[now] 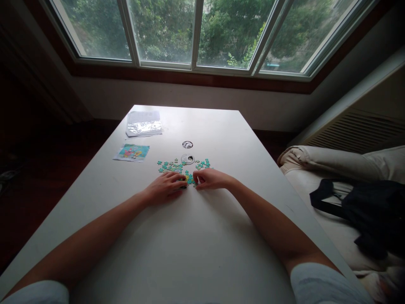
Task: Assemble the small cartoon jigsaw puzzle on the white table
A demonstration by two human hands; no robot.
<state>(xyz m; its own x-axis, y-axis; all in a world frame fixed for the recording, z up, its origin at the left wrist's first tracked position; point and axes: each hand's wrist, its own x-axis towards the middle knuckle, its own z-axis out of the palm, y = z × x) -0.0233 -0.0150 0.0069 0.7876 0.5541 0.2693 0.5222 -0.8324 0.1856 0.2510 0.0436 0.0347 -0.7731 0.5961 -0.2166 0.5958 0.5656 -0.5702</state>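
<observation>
Small teal and yellow jigsaw puzzle pieces (190,177) lie in a cluster on the white table between my hands. Spread out over the cluster's left side, my left hand (167,184) rests with its fingers stretched, touching some pieces and covering others. My right hand (210,178) is closed in a pinch at the cluster's right edge, with thumb and forefinger on a puzzle piece that they mostly hide. More loose pieces (171,166) are scattered just beyond my left fingers, and a smaller group (203,163) lies beyond my right hand.
On the white table (202,245), a colourful cartoon picture sheet (133,152) lies at the left, with a clear plastic packet (144,123) behind it. Two round table fittings (187,145) sit beyond the pieces. At the right stands a pale sofa (319,164) bearing a dark bag (373,207).
</observation>
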